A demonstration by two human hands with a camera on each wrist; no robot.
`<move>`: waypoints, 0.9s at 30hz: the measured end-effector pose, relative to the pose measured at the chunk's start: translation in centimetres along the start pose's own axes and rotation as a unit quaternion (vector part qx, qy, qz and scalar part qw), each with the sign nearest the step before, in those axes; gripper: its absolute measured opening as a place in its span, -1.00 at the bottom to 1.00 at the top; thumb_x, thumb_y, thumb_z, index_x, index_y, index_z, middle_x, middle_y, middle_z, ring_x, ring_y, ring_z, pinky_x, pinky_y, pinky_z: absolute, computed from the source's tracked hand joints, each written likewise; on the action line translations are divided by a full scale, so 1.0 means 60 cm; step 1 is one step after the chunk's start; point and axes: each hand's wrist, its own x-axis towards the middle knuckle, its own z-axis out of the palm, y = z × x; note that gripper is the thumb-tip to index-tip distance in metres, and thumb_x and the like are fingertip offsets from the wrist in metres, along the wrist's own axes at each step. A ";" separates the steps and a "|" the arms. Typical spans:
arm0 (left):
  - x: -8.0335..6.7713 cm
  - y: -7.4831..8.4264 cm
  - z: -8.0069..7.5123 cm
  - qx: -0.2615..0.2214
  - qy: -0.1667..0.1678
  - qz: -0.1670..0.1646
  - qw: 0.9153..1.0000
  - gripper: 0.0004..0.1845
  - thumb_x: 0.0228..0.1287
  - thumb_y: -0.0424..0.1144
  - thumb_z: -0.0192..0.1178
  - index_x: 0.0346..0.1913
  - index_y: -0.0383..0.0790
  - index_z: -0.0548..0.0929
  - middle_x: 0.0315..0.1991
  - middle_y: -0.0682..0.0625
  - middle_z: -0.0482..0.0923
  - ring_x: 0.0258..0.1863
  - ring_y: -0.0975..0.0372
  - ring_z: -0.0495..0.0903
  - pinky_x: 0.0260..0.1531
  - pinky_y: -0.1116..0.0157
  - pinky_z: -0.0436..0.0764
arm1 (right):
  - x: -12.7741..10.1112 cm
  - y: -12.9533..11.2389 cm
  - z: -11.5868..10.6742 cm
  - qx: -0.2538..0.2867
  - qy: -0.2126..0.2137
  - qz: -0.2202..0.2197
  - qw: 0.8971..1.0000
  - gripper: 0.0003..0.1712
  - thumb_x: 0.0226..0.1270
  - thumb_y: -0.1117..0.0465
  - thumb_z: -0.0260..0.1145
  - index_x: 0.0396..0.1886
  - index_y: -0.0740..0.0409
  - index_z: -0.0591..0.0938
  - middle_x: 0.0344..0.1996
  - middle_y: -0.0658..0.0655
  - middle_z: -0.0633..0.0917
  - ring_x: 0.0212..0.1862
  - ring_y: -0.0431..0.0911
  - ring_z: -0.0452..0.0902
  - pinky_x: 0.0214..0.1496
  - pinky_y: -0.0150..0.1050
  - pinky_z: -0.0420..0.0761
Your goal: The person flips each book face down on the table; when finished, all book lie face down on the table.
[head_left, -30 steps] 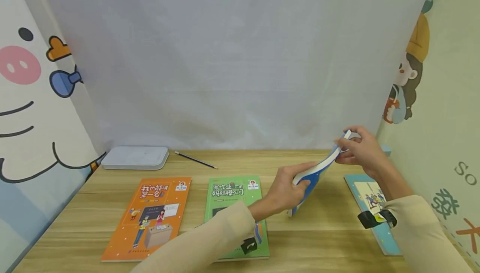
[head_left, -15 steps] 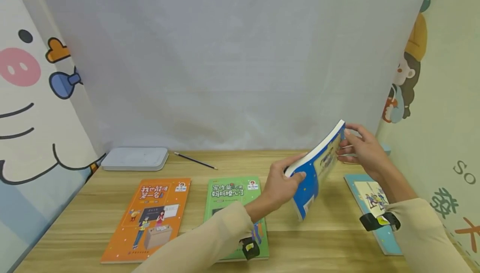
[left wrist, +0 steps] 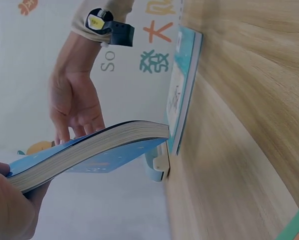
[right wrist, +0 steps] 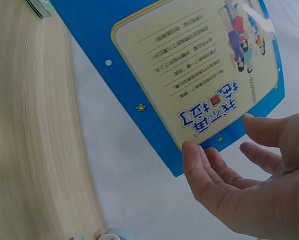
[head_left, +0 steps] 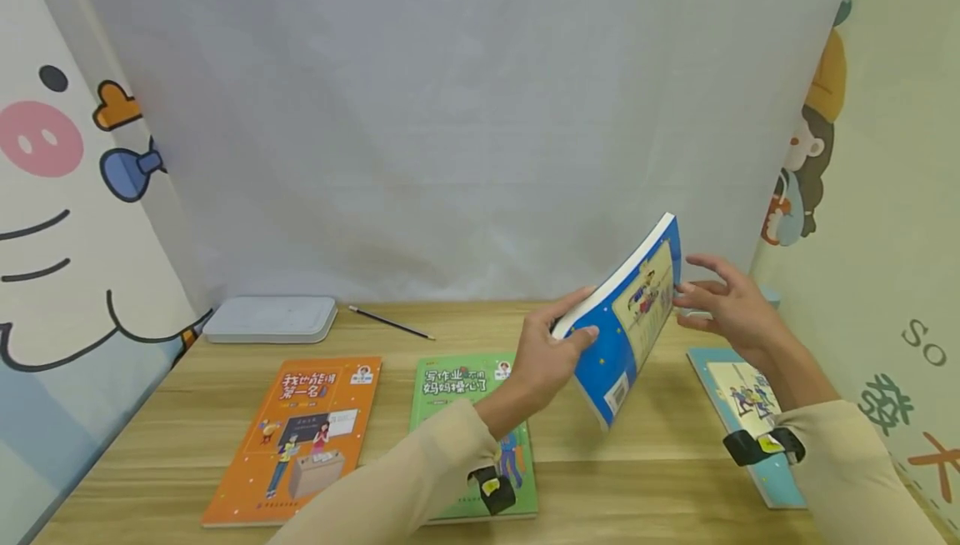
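A blue paperback book (head_left: pixel 648 295) is held tilted above the table, its back cover with a pale panel and barcode turned toward the head camera. My left hand (head_left: pixel 543 353) grips its lower left edge, thumb on the back cover, fingers behind. In the left wrist view the book's page block (left wrist: pixel 114 140) bends in a gentle curve. My right hand (head_left: pixel 731 312) is at the far right edge, its fingers spread and loosely bent. Seen from the right wrist, the fingertips (right wrist: pixel 192 150) lie right at the border of the cover (right wrist: pixel 134 75).
On the wooden table (head_left: pixel 600 495) lie an orange book (head_left: pixel 255 453), a green book (head_left: pixel 450 395) partly under my left sleeve, and a teal book (head_left: pixel 750 403) by the right wall. A pencil (head_left: pixel 390 322) and a white case (head_left: pixel 270 318) are at the back, before a grey curtain (head_left: pixel 450 153).
The book has turned so its back cover shows more, and its top end has risen and moved left. My left hand shifted slightly left with it; my right fingers loosened from the edge.
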 end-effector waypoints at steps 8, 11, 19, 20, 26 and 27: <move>0.003 0.006 -0.006 -0.024 0.015 0.001 1.000 -0.48 0.38 -0.49 0.15 0.36 -0.10 0.53 0.23 -0.25 0.56 0.03 -0.06 0.70 -0.10 0.02 0.74 | 0.004 0.018 0.001 0.049 -0.014 0.020 0.998 -0.13 0.55 0.07 0.14 0.63 0.04 -0.10 0.47 0.50 0.11 -0.10 -0.38 0.62 0.01 -0.34 0.70; 0.004 0.008 -0.007 -0.030 0.019 0.002 0.999 -0.49 0.38 -0.50 0.14 0.36 -0.12 0.53 0.23 -0.26 0.55 0.06 -0.11 0.68 -0.07 -0.01 0.72 | 0.007 0.019 0.003 0.061 -0.013 0.025 0.998 -0.11 0.51 0.05 0.20 0.64 -0.01 -0.07 0.48 0.48 0.09 -0.10 -0.37 0.63 0.02 -0.34 0.70; 0.006 0.016 -0.008 -0.042 0.025 -0.001 0.999 -0.48 0.38 -0.50 0.14 0.36 -0.12 0.52 0.24 -0.28 0.52 0.05 -0.11 0.68 -0.10 0.01 0.73 | 0.016 0.031 0.002 0.118 -0.023 0.042 0.992 -0.05 0.46 0.08 0.26 0.64 -0.06 -0.08 0.25 0.22 0.38 -0.07 -0.30 0.66 0.05 -0.25 0.71; 0.006 0.017 -0.008 -0.041 0.025 0.000 0.999 -0.48 0.38 -0.51 0.14 0.36 -0.13 0.53 0.24 -0.28 0.52 0.05 -0.10 0.69 -0.10 0.01 0.73 | 0.017 0.034 0.001 0.133 -0.029 0.044 0.990 -0.05 0.46 0.10 0.26 0.64 -0.08 -0.08 0.19 0.15 0.41 -0.06 -0.28 0.66 0.06 -0.22 0.71; 0.006 0.017 -0.008 -0.036 0.017 0.000 0.999 -0.48 0.37 -0.52 0.14 0.36 -0.15 0.52 0.23 -0.28 0.52 0.04 -0.07 0.69 -0.08 0.03 0.73 | 0.023 0.050 0.000 0.212 -0.053 0.047 0.975 -0.08 0.48 0.22 0.23 0.63 -0.17 -0.07 -0.03 -0.08 0.61 -0.06 -0.17 0.70 0.01 -0.16 0.74; 0.006 0.017 -0.008 -0.036 0.017 0.000 0.999 -0.48 0.37 -0.52 0.14 0.36 -0.15 0.53 0.22 -0.28 0.52 0.03 -0.07 0.69 -0.08 0.03 0.73 | 0.024 0.052 0.001 0.221 -0.055 0.046 0.973 -0.11 0.48 0.24 0.23 0.62 -0.18 -0.04 -0.06 -0.08 0.63 -0.06 -0.17 0.71 0.00 -0.16 0.74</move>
